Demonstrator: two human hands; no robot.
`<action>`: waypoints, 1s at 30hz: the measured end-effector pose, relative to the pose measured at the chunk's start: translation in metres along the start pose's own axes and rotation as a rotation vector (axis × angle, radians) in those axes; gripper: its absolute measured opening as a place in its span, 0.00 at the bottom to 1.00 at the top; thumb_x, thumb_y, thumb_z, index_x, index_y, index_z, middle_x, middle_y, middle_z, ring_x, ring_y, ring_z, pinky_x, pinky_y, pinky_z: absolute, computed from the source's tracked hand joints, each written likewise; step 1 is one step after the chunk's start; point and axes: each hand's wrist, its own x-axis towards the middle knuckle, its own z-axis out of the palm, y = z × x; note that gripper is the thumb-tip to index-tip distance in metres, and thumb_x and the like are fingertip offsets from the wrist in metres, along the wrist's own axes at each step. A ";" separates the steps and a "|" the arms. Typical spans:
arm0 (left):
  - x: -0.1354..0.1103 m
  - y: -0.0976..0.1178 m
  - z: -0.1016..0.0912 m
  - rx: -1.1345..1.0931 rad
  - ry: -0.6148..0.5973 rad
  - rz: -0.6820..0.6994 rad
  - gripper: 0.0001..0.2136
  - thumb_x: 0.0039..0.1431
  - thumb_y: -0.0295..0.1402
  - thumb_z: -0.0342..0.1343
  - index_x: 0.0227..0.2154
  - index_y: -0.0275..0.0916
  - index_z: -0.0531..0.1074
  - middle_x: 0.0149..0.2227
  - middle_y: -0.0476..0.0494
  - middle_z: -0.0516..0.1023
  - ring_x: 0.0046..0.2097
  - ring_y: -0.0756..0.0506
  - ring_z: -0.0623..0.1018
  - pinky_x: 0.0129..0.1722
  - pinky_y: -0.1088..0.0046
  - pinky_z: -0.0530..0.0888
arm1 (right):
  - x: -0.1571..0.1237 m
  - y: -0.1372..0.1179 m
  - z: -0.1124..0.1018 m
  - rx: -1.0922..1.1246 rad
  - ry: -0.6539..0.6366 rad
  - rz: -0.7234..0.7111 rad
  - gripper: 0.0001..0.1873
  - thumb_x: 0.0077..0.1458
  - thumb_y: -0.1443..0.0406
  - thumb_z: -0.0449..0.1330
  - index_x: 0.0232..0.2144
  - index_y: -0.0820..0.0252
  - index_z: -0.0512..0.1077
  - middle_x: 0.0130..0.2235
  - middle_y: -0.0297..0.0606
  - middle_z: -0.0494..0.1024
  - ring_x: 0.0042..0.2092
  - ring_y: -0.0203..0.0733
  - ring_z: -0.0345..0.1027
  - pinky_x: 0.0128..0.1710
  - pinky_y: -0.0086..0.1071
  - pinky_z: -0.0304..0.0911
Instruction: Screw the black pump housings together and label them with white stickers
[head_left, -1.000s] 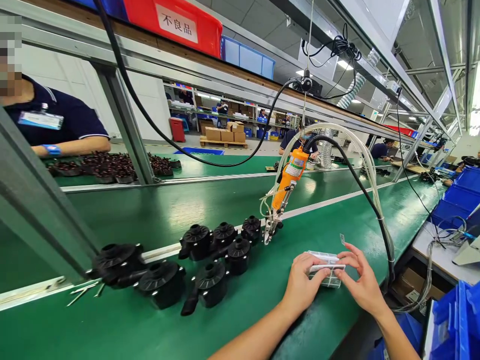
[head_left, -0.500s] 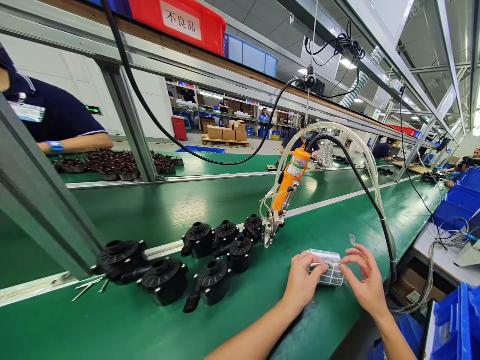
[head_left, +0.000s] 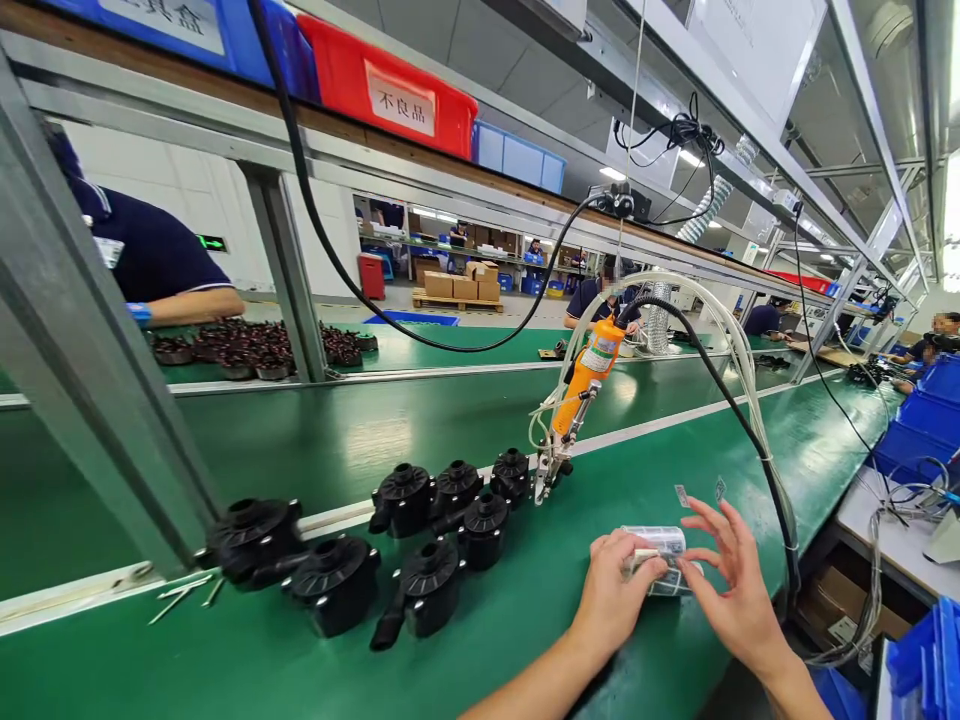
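A roll of small printed labels (head_left: 656,540) lies on the green bench, held by my left hand (head_left: 616,590), its thumb and fingers closed on the roll's left side. My right hand (head_left: 731,590) is at the roll's right side, thumb and index finger pinched together at the label strip. One small label (head_left: 681,496) sticks up from a fingertip of that hand, and a second label (head_left: 721,488) from another. Whatever lies between the pinching fingertips is too small to make out. Several black pump housings (head_left: 426,590) stand on the bench to the left of my hands.
An orange power screwdriver (head_left: 585,380) hangs by a cable with pale hoses beyond my hands. Loose white sticks (head_left: 180,595) lie at far left. A metal post (head_left: 112,330) rises there. Blue bins (head_left: 926,410) stand at right. A co-worker (head_left: 161,245) sits across the line.
Two labels now stand on my right fingertips where one showed before. The right thumb and index finger have returned to the roll. The view has shifted slightly left and up.
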 end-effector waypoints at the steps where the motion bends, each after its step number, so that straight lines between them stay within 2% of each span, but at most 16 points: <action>1: 0.000 -0.002 -0.001 -0.027 0.013 -0.005 0.08 0.61 0.39 0.60 0.38 0.43 0.81 0.40 0.42 0.84 0.47 0.38 0.78 0.52 0.60 0.72 | 0.001 0.003 0.001 -0.004 0.007 -0.005 0.36 0.68 0.65 0.60 0.71 0.43 0.49 0.68 0.49 0.64 0.59 0.48 0.71 0.45 0.40 0.80; 4: 0.002 -0.007 -0.002 -0.080 0.053 -0.009 0.12 0.63 0.41 0.58 0.45 0.42 0.80 0.43 0.40 0.84 0.48 0.38 0.80 0.51 0.62 0.74 | 0.001 0.009 0.002 -0.006 0.024 0.003 0.36 0.68 0.65 0.60 0.71 0.43 0.50 0.68 0.49 0.62 0.60 0.49 0.70 0.46 0.41 0.80; 9: 0.003 -0.012 -0.001 -0.050 0.092 -0.017 0.09 0.62 0.38 0.58 0.41 0.42 0.80 0.38 0.41 0.83 0.47 0.37 0.80 0.51 0.60 0.74 | -0.003 0.002 0.006 0.137 0.054 0.064 0.37 0.66 0.64 0.63 0.70 0.41 0.52 0.68 0.50 0.62 0.58 0.51 0.72 0.44 0.41 0.80; 12: 0.002 -0.009 -0.002 -0.005 0.100 -0.014 0.09 0.64 0.36 0.56 0.42 0.43 0.80 0.39 0.43 0.83 0.47 0.37 0.79 0.53 0.58 0.72 | 0.002 -0.008 0.005 0.248 0.099 0.131 0.41 0.62 0.62 0.66 0.70 0.41 0.51 0.66 0.51 0.65 0.55 0.52 0.73 0.41 0.41 0.81; 15: 0.001 -0.005 -0.005 0.033 0.083 0.033 0.08 0.65 0.34 0.55 0.40 0.44 0.79 0.39 0.44 0.83 0.46 0.38 0.78 0.53 0.58 0.71 | 0.006 -0.010 0.006 0.140 0.182 0.100 0.41 0.62 0.61 0.66 0.70 0.41 0.52 0.68 0.49 0.62 0.59 0.52 0.70 0.46 0.43 0.80; 17: 0.001 -0.002 -0.006 0.056 0.057 0.083 0.08 0.66 0.33 0.54 0.37 0.44 0.79 0.37 0.44 0.83 0.45 0.39 0.78 0.51 0.59 0.72 | 0.005 -0.005 0.011 -0.016 0.171 0.060 0.38 0.65 0.61 0.63 0.70 0.41 0.52 0.70 0.47 0.58 0.63 0.52 0.66 0.54 0.48 0.76; 19: 0.000 0.004 -0.004 0.099 0.034 0.175 0.08 0.66 0.31 0.55 0.35 0.43 0.78 0.38 0.43 0.83 0.45 0.39 0.78 0.52 0.58 0.71 | 0.002 0.005 0.018 -0.109 0.106 0.059 0.33 0.68 0.60 0.59 0.71 0.43 0.53 0.70 0.46 0.57 0.65 0.52 0.63 0.59 0.51 0.72; 21: -0.005 0.014 -0.003 0.161 0.023 0.316 0.08 0.66 0.31 0.56 0.35 0.44 0.80 0.45 0.40 0.83 0.50 0.39 0.77 0.55 0.56 0.69 | -0.002 0.016 0.023 -0.130 0.081 0.079 0.32 0.70 0.59 0.56 0.71 0.45 0.52 0.70 0.47 0.57 0.65 0.52 0.63 0.60 0.52 0.72; 23: -0.014 0.028 -0.006 0.225 -0.020 0.465 0.07 0.66 0.31 0.57 0.37 0.45 0.82 0.53 0.38 0.80 0.55 0.37 0.76 0.57 0.55 0.68 | -0.005 0.025 0.024 -0.145 0.115 0.090 0.33 0.69 0.56 0.56 0.71 0.48 0.52 0.69 0.49 0.57 0.64 0.54 0.64 0.58 0.55 0.72; 26: -0.030 0.053 -0.032 0.345 -0.213 0.596 0.11 0.65 0.32 0.58 0.45 0.50 0.82 0.59 0.38 0.78 0.59 0.37 0.75 0.61 0.54 0.67 | -0.008 0.027 0.021 -0.215 0.210 0.059 0.37 0.63 0.54 0.62 0.70 0.51 0.57 0.69 0.51 0.60 0.61 0.58 0.67 0.56 0.59 0.72; 28: -0.041 0.069 -0.068 0.466 -0.363 0.588 0.17 0.64 0.30 0.57 0.52 0.53 0.79 0.62 0.40 0.76 0.62 0.36 0.74 0.65 0.51 0.62 | -0.011 0.017 0.018 -0.256 0.330 -0.001 0.37 0.58 0.54 0.68 0.65 0.54 0.64 0.67 0.53 0.63 0.57 0.60 0.71 0.55 0.61 0.72; 29: -0.045 0.075 -0.092 0.525 -0.400 0.552 0.20 0.63 0.28 0.57 0.55 0.55 0.78 0.62 0.40 0.77 0.62 0.36 0.75 0.67 0.50 0.59 | -0.013 0.010 0.019 -0.252 0.400 -0.022 0.35 0.55 0.55 0.70 0.62 0.56 0.67 0.66 0.54 0.64 0.53 0.59 0.74 0.54 0.61 0.73; 30: -0.048 0.081 -0.118 0.569 -0.387 0.491 0.22 0.62 0.27 0.56 0.57 0.55 0.76 0.60 0.40 0.79 0.61 0.36 0.76 0.68 0.50 0.58 | -0.016 0.001 0.021 -0.232 0.462 -0.042 0.34 0.53 0.57 0.72 0.59 0.56 0.70 0.65 0.54 0.66 0.50 0.58 0.76 0.51 0.60 0.75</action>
